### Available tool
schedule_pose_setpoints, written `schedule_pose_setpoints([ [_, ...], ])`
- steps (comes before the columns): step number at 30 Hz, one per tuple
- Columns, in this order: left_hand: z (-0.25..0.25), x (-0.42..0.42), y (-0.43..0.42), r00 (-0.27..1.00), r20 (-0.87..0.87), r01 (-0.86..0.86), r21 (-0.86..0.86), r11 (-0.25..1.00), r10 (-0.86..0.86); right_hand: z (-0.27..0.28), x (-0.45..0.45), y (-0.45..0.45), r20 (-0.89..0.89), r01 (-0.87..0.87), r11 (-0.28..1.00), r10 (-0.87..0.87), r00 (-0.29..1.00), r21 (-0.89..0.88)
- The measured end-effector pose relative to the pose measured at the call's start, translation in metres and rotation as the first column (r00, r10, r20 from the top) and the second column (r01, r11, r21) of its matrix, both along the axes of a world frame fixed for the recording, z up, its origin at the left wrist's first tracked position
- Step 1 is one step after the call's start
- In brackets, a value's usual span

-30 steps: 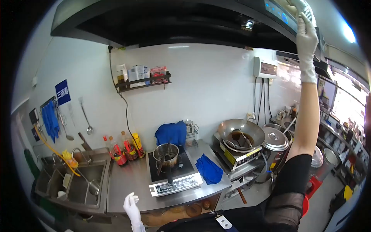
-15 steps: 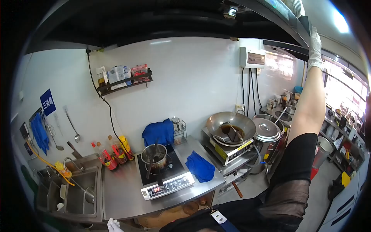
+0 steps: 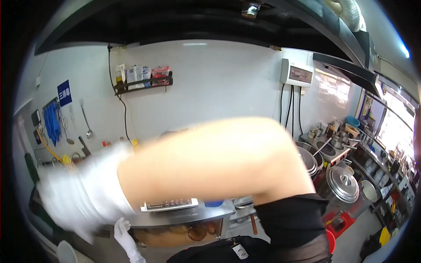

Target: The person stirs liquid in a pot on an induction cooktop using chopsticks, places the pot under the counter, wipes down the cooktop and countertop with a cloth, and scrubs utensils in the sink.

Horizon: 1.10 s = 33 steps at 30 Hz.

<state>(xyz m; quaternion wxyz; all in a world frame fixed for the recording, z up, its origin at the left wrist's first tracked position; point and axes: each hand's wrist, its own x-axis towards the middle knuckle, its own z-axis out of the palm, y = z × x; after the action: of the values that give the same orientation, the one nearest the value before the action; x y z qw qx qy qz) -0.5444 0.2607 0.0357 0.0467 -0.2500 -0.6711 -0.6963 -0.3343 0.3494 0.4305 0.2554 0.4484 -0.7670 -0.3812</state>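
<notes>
My right arm stretches across the view from the right. My right hand (image 3: 83,193), in a white glove, is smeared by motion at the left, so its fingers cannot be made out. It covers most of the sink area. Lower down, my left hand (image 3: 123,234) wears a white glove, its fingers curled in with nothing visible in them. It is near the front edge of the steel counter (image 3: 180,216). Behind my forearm only the control panel of an induction cooker (image 3: 169,204) shows; the pot on it is hidden.
Overhead runs a dark range hood (image 3: 184,22). A wall shelf (image 3: 144,83) holds packets and bottles. At the right stand a lidded steel pot (image 3: 343,184) and a counter with several pans. A ladle (image 3: 87,125) and a knife (image 3: 83,146) hang at left. A white bin (image 3: 70,253) stands low left.
My right hand has come down from the hood's right edge and swept left across the counter. My left hand has risen further into view. The view has shifted slightly.
</notes>
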Motion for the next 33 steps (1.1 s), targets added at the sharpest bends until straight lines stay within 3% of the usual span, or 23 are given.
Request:
schedule_pose_setpoints([
  [1, -0.033, -0.016, -0.002, 0.998, 0.045, 0.049, 0.037, 0.998, -0.05, -0.049, -0.019, -0.014, 0.213, -0.038, 0.995, 0.017, 0.977, 0.096],
  [2, -0.031, 0.005, -0.002, 0.994, 0.075, 0.076, 0.051, 0.996, -0.08, -0.116, -0.049, -0.024, 0.355, -0.27, 0.963, 0.245, 0.902, 0.022],
  [3, -0.009, 0.037, -0.001, 0.987, 0.117, 0.102, 0.058, 0.993, -0.108, -0.159, -0.046, -0.022, 0.478, -0.136, 0.991, 0.127, 0.869, -0.015],
  [4, 0.017, 0.073, -0.004, 0.976, 0.179, 0.113, 0.083, 0.99, -0.126, -0.171, -0.037, -0.01, 0.636, 0.059, 0.983, 0.068, 0.769, -0.176],
  [6, 0.032, 0.095, -0.022, 0.968, 0.245, 0.039, 0.066, 0.997, -0.054, -0.189, -0.035, 0.034, 0.707, 0.197, 0.883, 0.189, 0.682, -0.425],
  [7, -0.015, 0.07, -0.038, 0.983, 0.181, 0.027, -0.067, 0.997, -0.014, -0.177, -0.035, 0.054, 0.773, 0.416, 0.889, -0.127, 0.622, -0.189],
  [8, -0.026, 0.066, -0.047, 0.986, 0.158, -0.039, -0.051, 0.998, 0.047, -0.162, -0.034, 0.082, 0.772, 0.492, 0.805, -0.068, 0.633, -0.333],
  [9, -0.039, 0.061, -0.06, 0.977, 0.191, -0.088, -0.039, 0.995, 0.093, -0.141, -0.037, 0.094, 0.768, 0.687, 0.712, -0.357, 0.532, -0.145],
  [10, -0.052, 0.053, -0.076, 0.965, 0.228, -0.12, -0.048, 0.992, 0.127, -0.16, -0.053, 0.14, 0.671, 0.549, 0.716, -0.151, 0.726, -0.432],
  [11, -0.063, 0.044, -0.093, 0.953, 0.261, -0.144, -0.057, 0.988, 0.154, -0.144, -0.057, 0.159, 0.583, 0.603, 0.707, -0.328, 0.743, -0.371],
  [12, -0.067, 0.038, -0.1, 0.943, 0.287, -0.158, -0.063, 0.985, 0.17, -0.135, -0.058, 0.185, 0.529, 0.706, 0.619, -0.494, 0.69, -0.344],
  [13, -0.066, 0.035, -0.109, 0.913, 0.355, -0.193, -0.064, 0.979, 0.203, -0.123, -0.061, 0.2, 0.529, 0.83, 0.483, -0.644, 0.553, -0.279],
  [14, -0.065, 0.03, -0.116, 0.9, 0.365, -0.23, -0.07, 0.971, 0.239, -0.12, -0.07, 0.225, 0.456, 0.822, 0.495, -0.684, 0.569, -0.282],
  [17, -0.056, 0.0, -0.122, 0.871, 0.39, -0.295, -0.073, 0.953, 0.299, -0.11, -0.108, 0.274, 0.452, 0.913, 0.27, -0.802, 0.39, -0.307],
  [20, -0.05, -0.046, -0.115, 0.897, 0.338, -0.275, -0.075, 0.959, 0.284, -0.1, -0.16, 0.302, 0.278, 0.78, 0.388, -0.779, 0.562, -0.491],
  [23, -0.067, -0.112, -0.105, 0.918, 0.324, -0.23, -0.029, 0.973, 0.227, -0.079, -0.247, 0.318, 0.085, 0.663, 0.477, -0.772, 0.63, -0.577],
  [25, -0.074, -0.164, -0.094, 0.93, 0.306, -0.205, -0.024, 0.979, 0.202, -0.051, -0.315, 0.303, 0.0, 0.685, 0.402, -0.862, 0.506, -0.608],
  [27, -0.087, -0.228, -0.089, 0.932, 0.314, -0.18, -0.036, 0.983, 0.182, -0.027, -0.381, 0.294, -0.056, 0.585, 0.396, -0.857, 0.513, -0.708],
  [29, -0.104, -0.288, -0.085, 0.912, 0.374, -0.155, -0.072, 0.985, 0.17, 0.006, -0.453, 0.301, 0.007, 0.508, 0.248, -0.894, 0.448, -0.825],
  [32, -0.067, -0.362, -0.075, 0.924, 0.341, -0.11, -0.197, 0.974, 0.173, 0.052, -0.545, 0.339, -0.27, 0.292, 0.415, -0.862, 0.429, -0.861],
  [33, -0.058, -0.387, -0.073, 0.913, 0.365, -0.121, -0.186, 0.975, 0.183, 0.069, -0.563, 0.342, -0.237, 0.234, 0.37, -0.861, 0.449, -0.899],
])
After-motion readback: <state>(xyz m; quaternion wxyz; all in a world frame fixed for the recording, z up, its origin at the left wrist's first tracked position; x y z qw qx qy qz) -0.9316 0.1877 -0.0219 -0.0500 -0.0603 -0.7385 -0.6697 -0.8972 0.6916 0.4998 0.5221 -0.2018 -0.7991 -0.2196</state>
